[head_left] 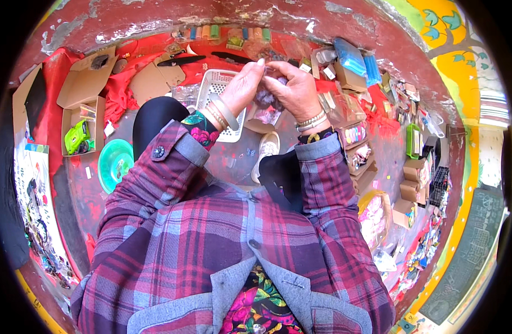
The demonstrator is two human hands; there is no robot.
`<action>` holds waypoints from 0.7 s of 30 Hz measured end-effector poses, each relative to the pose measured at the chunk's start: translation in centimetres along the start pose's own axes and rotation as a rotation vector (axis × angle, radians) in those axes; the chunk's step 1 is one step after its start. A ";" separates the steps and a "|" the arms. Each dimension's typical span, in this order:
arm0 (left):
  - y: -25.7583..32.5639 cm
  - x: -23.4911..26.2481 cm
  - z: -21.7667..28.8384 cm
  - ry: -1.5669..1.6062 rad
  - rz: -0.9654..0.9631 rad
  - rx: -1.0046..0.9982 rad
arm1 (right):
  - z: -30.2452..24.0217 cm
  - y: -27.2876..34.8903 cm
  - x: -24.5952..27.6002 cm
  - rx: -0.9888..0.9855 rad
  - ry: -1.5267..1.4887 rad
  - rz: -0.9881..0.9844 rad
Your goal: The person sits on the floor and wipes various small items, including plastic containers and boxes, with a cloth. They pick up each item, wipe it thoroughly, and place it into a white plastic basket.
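Note:
My left hand [244, 86] and my right hand [296, 88] are raised together in the upper middle of the view, fingertips pinching the top of a small clear plastic packet [269, 96] with dark purple bits inside. The packet hangs between both palms. Bangles circle both wrists, and plaid sleeves cover my forearms. A white plastic basket [214, 83] lies just behind and below my left hand. What exactly is in the packet is too small to tell.
A teal round lid [114, 162] and open cardboard boxes [83, 89] lie on the left, one holding a green object [77, 137]. Red cloth covers the floor. Small boxes and packets [353, 78] crowd the right. A white shoe [266, 150] shows below my hands.

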State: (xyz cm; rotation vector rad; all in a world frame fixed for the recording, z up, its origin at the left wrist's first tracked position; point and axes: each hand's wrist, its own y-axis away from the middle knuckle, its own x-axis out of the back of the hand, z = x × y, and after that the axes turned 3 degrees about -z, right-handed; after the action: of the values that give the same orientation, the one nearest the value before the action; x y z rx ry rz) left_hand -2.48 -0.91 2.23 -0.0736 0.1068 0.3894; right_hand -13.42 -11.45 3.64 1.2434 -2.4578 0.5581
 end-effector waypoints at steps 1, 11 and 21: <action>0.1 -0.2 0.3 0.077 0.010 0.068 | -0.4 0.0 0.3 -0.040 0.026 -0.004; -0.5 2.9 1.4 0.464 0.102 0.296 | 9.5 -0.7 4.9 -0.578 0.619 -0.219; 0.1 3.7 1.8 0.460 0.062 0.338 | 18.9 -1.4 1.9 -0.828 0.951 -0.297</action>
State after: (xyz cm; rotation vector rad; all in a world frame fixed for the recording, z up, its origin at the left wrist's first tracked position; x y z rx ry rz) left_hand 1.05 0.76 3.52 0.1757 0.6280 0.4067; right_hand -15.55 -22.61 -11.61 0.7034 -1.3986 -0.0130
